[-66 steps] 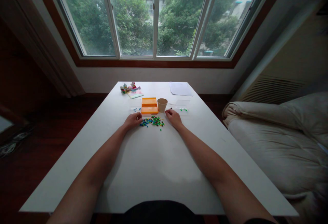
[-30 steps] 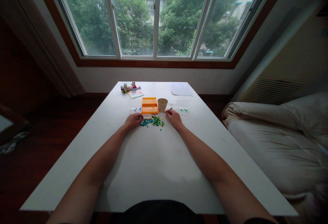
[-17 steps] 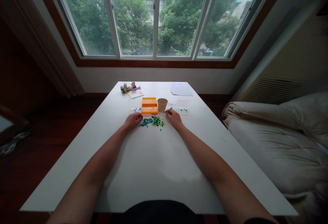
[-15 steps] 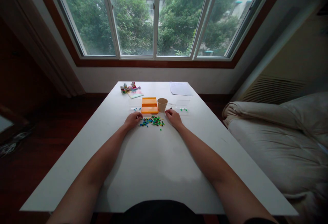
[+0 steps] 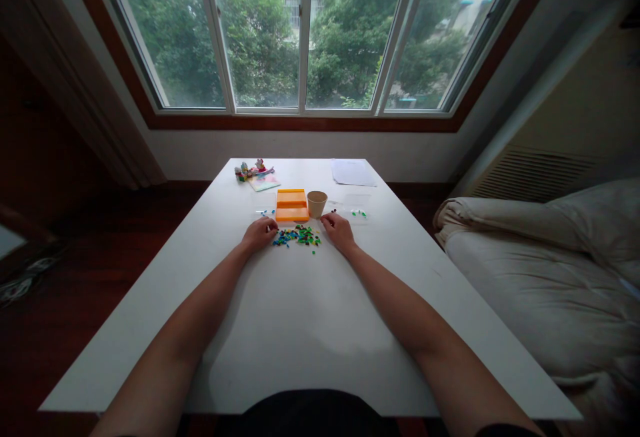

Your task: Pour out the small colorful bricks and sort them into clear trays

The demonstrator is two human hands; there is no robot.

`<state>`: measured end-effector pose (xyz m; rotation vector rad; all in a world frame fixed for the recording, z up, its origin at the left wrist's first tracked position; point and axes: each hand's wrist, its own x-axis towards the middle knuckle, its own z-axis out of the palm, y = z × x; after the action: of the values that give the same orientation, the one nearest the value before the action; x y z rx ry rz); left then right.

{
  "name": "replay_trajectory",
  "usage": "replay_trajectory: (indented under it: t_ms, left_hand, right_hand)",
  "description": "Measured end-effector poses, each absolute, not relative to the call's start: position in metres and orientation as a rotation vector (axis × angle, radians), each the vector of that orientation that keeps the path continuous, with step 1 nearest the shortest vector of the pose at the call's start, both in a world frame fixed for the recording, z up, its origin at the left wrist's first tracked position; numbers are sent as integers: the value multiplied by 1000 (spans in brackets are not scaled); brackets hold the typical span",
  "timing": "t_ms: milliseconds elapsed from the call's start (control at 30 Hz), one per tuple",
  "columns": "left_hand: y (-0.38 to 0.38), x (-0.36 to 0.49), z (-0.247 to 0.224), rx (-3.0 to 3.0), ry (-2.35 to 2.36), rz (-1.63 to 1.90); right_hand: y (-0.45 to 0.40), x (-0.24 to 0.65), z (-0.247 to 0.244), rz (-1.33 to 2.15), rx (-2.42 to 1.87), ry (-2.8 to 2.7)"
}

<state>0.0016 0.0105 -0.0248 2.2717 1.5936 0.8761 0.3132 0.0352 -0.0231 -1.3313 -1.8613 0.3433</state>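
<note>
A pile of small coloured bricks (image 5: 301,235), mostly green and blue, lies on the white table (image 5: 295,317). At its left edge rests my left hand (image 5: 260,234), fingers curled together; whatever they may hold is hidden. To the right of the pile, my right hand (image 5: 339,231) is closed with its fingertips pinched, close to the base of a brown paper cup (image 5: 317,204). I cannot make out anything in that pinch. Beside the cup stands an orange two-part tray (image 5: 293,205). A few dark red pieces (image 5: 333,210) lie just beyond my right hand.
Clear plastic boxes stand either side: the left one (image 5: 263,200) has blue pieces by it, the right one (image 5: 357,200) green pieces. Farther back are small toy figures (image 5: 243,171), a coloured booklet (image 5: 265,182) and white paper sheets (image 5: 353,172). A padded couch (image 5: 540,277) flanks the table.
My right hand has shifted very slightly left, toward the pile and the cup's base. The left hand stays almost still, and the pile looks the same.
</note>
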Motion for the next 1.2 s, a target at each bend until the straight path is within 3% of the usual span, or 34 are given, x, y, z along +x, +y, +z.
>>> replay_trajectory:
  t_ms: [1200]
  left_hand:
    - [4, 7, -22, 2362, 1356, 826]
  right_hand:
    - [31, 309, -27, 335, -1205, -2034]
